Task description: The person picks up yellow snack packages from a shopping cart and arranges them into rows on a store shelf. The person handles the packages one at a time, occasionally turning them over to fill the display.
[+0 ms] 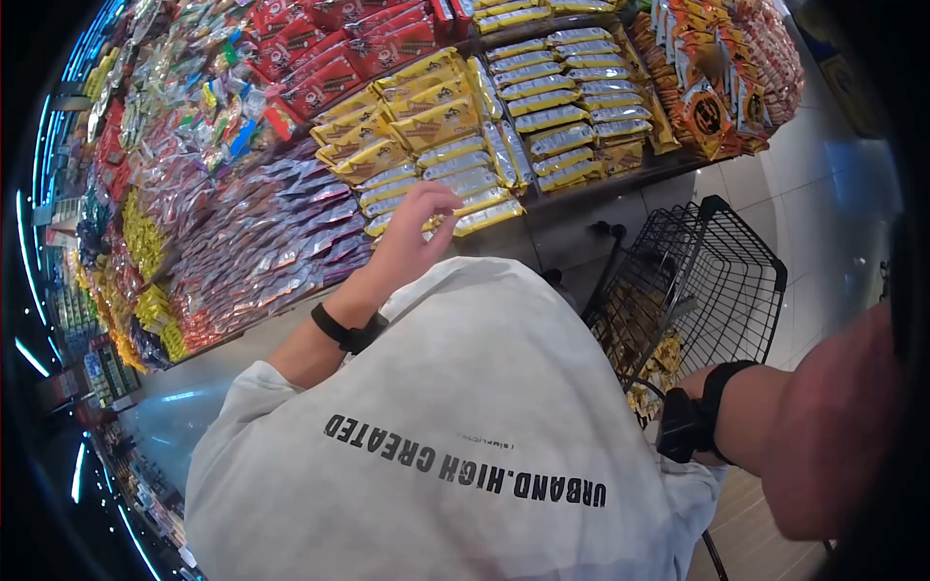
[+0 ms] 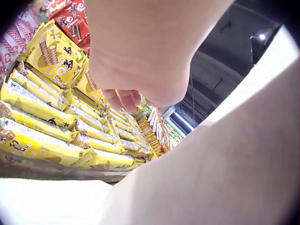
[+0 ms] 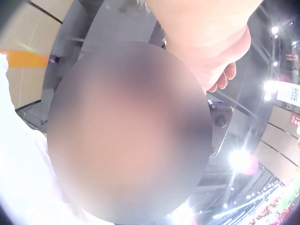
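Observation:
My left hand [image 1: 421, 223] hovers at the front edge of the snack display, its fingers loosely bent and holding nothing. Right below and around it in the head view lie yellow snack packs [image 1: 450, 150] in rows. In the left wrist view the hand [image 2: 140, 61] hangs beside those yellow packs [image 2: 35, 136], which show pictures of rolled wafers. My right hand is hidden in the head view behind the pale shirt, with only the forearm [image 1: 756, 416] showing. In the right wrist view the right hand [image 3: 211, 56] has loosely curled fingers with nothing visible in them.
A black wire shopping cart [image 1: 731, 290] with snack packs [image 1: 664, 363] inside stands on the tiled floor to the right. Red packs [image 1: 387, 48], purple packs [image 1: 271, 218] and orange bags [image 1: 712, 116] fill other parts of the display. The pale shirt [image 1: 465, 387] covers the lower middle.

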The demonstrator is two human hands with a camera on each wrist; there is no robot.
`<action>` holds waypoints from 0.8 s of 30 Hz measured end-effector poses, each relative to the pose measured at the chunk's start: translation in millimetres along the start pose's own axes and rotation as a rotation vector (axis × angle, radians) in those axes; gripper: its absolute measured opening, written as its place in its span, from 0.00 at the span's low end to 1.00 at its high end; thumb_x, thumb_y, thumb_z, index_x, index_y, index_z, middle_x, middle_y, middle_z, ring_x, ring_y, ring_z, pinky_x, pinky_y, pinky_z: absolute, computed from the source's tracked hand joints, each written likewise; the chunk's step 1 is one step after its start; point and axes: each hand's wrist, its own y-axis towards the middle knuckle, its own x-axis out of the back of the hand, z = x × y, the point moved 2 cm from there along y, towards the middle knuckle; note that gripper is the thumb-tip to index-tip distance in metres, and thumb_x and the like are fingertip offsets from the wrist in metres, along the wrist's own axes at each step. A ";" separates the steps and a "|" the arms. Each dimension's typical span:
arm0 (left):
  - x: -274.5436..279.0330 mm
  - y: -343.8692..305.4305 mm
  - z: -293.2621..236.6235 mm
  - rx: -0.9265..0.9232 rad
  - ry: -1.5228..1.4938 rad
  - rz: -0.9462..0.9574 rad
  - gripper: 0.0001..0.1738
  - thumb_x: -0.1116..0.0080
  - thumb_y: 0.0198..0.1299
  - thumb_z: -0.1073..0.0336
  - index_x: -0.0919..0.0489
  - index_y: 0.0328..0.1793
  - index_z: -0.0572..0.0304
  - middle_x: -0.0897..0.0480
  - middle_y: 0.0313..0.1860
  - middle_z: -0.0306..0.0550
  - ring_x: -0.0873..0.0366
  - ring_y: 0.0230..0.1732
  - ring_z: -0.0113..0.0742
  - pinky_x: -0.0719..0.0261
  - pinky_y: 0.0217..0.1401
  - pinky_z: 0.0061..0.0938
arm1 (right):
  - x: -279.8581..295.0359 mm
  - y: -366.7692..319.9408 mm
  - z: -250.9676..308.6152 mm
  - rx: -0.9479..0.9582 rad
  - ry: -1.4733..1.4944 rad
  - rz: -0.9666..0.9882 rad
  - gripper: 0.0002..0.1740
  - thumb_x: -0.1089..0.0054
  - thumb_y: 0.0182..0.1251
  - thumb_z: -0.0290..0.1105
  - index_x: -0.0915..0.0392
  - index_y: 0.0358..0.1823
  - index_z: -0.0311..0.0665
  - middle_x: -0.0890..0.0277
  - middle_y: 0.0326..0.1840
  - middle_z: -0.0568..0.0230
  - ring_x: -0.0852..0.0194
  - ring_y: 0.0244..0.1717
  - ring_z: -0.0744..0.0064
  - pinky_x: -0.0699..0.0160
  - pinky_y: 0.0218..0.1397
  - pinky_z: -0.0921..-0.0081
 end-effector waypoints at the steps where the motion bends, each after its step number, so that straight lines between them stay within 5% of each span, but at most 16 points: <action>1: -1.8 0.1 -0.8 -0.006 -0.006 -0.006 0.10 0.38 0.65 0.79 0.21 0.51 0.65 0.23 0.51 0.51 0.21 0.51 0.44 0.20 0.53 0.31 | -0.4 -0.2 0.1 0.001 -0.007 -0.001 0.09 0.47 0.71 0.28 0.19 0.35 0.33 0.19 0.29 0.57 0.17 0.34 0.66 0.18 0.35 0.71; 11: -3.9 -2.2 1.5 0.061 -0.048 0.040 0.11 0.39 0.65 0.81 0.21 0.52 0.66 0.23 0.54 0.51 0.21 0.54 0.43 0.20 0.57 0.28 | -0.6 2.2 6.3 0.023 -0.053 -0.027 0.09 0.47 0.71 0.26 0.19 0.35 0.32 0.19 0.28 0.56 0.16 0.34 0.65 0.18 0.35 0.71; 16: -7.7 -7.6 10.0 -0.084 0.080 0.051 0.15 0.39 0.60 0.83 0.23 0.52 0.64 0.24 0.51 0.53 0.21 0.50 0.44 0.20 0.53 0.31 | 7.0 -8.1 15.9 0.080 -0.103 -0.025 0.09 0.47 0.71 0.25 0.19 0.35 0.32 0.19 0.28 0.56 0.16 0.35 0.64 0.18 0.35 0.72; 24: -14.5 -1.8 -0.4 0.077 -0.072 0.075 0.16 0.37 0.60 0.83 0.21 0.53 0.65 0.22 0.51 0.55 0.20 0.55 0.49 0.18 0.56 0.33 | 21.4 -19.1 32.3 0.117 -0.226 -0.032 0.08 0.47 0.71 0.24 0.19 0.35 0.31 0.19 0.27 0.55 0.15 0.35 0.63 0.18 0.35 0.72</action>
